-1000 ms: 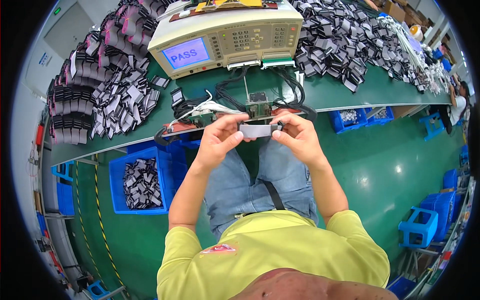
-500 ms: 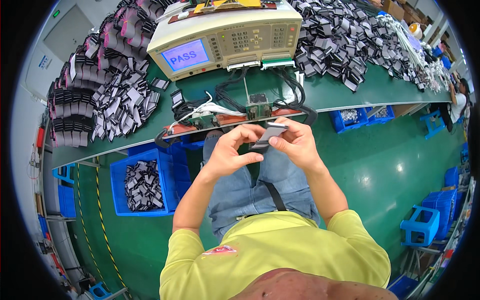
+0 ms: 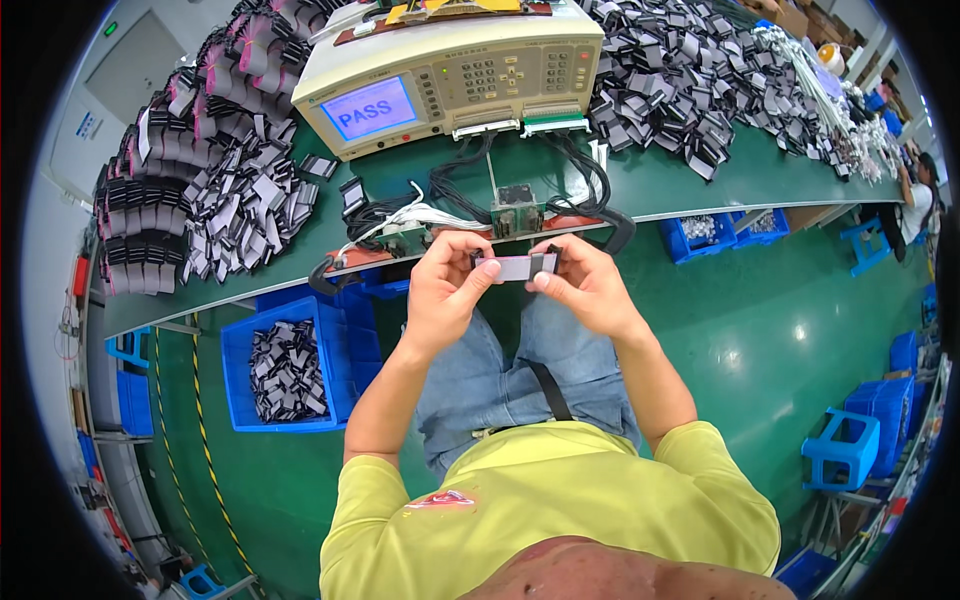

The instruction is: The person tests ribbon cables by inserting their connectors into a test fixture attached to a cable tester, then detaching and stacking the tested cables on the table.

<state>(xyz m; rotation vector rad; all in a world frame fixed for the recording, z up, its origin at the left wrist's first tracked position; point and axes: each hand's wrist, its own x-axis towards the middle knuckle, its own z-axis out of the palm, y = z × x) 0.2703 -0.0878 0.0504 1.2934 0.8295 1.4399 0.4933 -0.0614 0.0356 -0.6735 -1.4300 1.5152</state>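
A short grey ribbon cable (image 3: 515,268) with black connectors is stretched level between my hands, just off the near edge of the bench. My left hand (image 3: 446,288) pinches its left connector between thumb and fingers. At the other end my right hand (image 3: 592,287) grips the right connector, thumb in front. Beyond the cable, a test fixture (image 3: 516,212) with black and white wires is fixed at the bench edge. Those wires run up to a beige cable tester (image 3: 455,88) with a lit blue screen. A single ribbon cable (image 3: 353,197) lies left of the fixture.
Heaps of ribbon cables (image 3: 250,215) cover the bench's left, and another large pile (image 3: 670,85) lies right of the tester. A blue bin (image 3: 236,375) of cables stands on the floor at left. Blue stools (image 3: 842,447) and a seated person (image 3: 918,200) are at right.
The ribbon cable has gone from tilted and folded in my right hand to stretched level between both hands. My left fingers have closed on its left end.
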